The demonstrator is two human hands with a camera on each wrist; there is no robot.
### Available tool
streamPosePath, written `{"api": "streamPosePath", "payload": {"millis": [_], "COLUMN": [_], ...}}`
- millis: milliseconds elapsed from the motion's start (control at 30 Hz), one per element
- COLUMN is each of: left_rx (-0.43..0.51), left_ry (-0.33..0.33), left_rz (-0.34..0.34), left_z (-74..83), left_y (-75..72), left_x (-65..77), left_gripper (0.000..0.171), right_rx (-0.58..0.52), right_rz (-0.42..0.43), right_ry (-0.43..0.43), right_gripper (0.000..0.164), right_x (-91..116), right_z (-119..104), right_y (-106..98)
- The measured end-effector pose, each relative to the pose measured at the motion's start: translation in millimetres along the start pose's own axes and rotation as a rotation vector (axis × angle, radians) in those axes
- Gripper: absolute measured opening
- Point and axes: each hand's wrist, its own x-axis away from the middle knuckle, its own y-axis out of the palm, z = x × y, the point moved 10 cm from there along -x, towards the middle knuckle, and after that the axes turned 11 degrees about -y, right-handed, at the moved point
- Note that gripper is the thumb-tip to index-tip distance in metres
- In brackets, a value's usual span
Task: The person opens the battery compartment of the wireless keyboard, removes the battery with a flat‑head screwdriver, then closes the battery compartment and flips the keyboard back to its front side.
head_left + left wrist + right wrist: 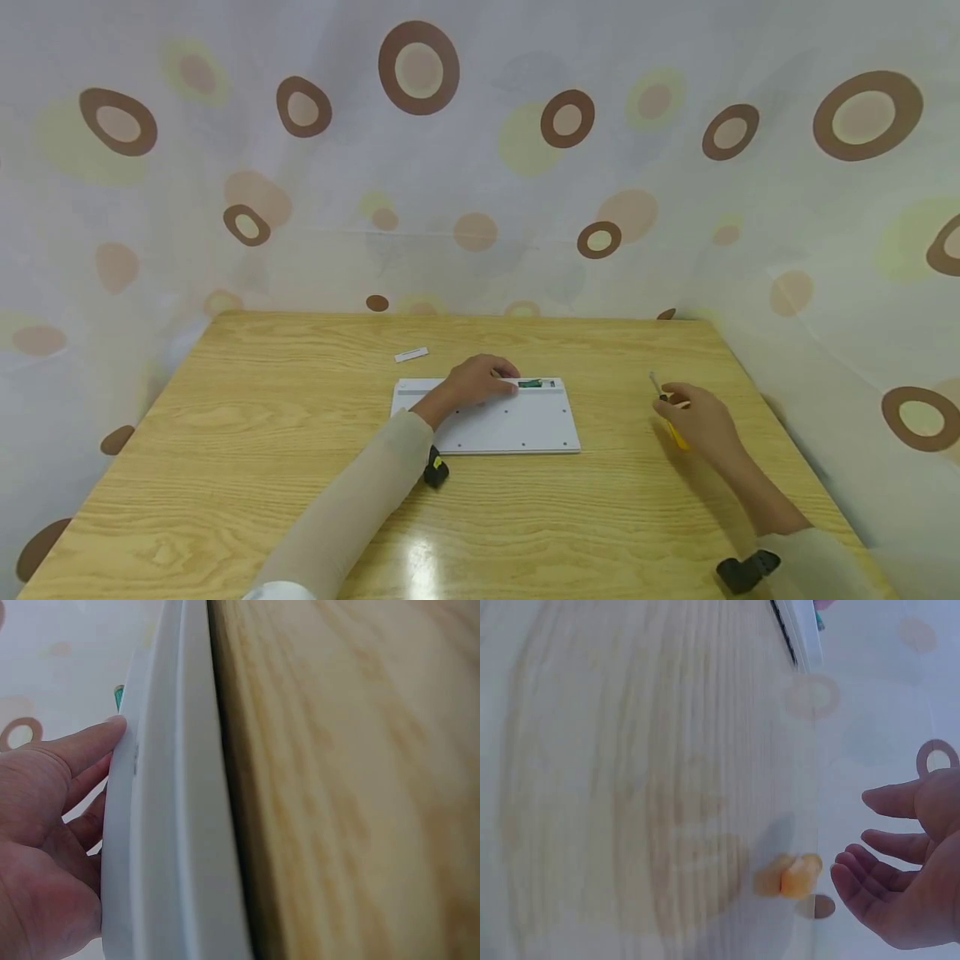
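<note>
The left hand [474,382] grips the far edge of a white keyboard [540,425], thumb on its upturned underside and fingers curled over the edge. Far left of this hand, a small white strip [411,355] lies apart on the wooden table [247,467], its long axis running left to right with a slight tilt; the thin dark line along it is too small to read. The keyboard lies at the middle of the table, its long axis also left to right, a raised ridge along the far side and small dark screw holes across the back. Right of the thumb, an uncovered slot [530,384] in the ridge shows a green part, its lettering, if any, unreadable. Well to the right is a screwdriver [678,437], its metal tip pointing far and slightly left, its yellow handle near. Above it hovers the right hand [701,419], fingers loosely bent, holding nothing.
</note>
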Motion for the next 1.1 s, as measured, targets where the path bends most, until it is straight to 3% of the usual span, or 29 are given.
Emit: {"api": "streamPosePath", "payload": {"millis": [267,533,800,1100], "left_rx": [0.005,0.01,-0.011,-0.014], "left_ry": [0.007,0.007,0.012,-0.001], "left_rz": [-0.009,0.003,0.006,0.013], "left_z": [-2.5,0.3,2.0,-2.8], "left_y": [3.5,0.7,1.0,-0.1], "left_x": [1.1,2.1,-2.1,-3.3], "left_gripper": [0.026,0.026,0.025,0.027], "right_rx": [-0.158,-0.397,-0.353,-0.317], "right_rz": [-0.012,-0.103,-0.189,-0.173], "right_ry": [-0.035,-0.041,-0.01,-0.001], "right_gripper": [0.049,0.053,0.045,0.037], "right_x": [-22.6,-56.4,-75.6,-82.6], "right_z": [-23.9,-44.4,-53.7,-59.9], "right_y": [28.0,68.3,100.9,107.5]}}
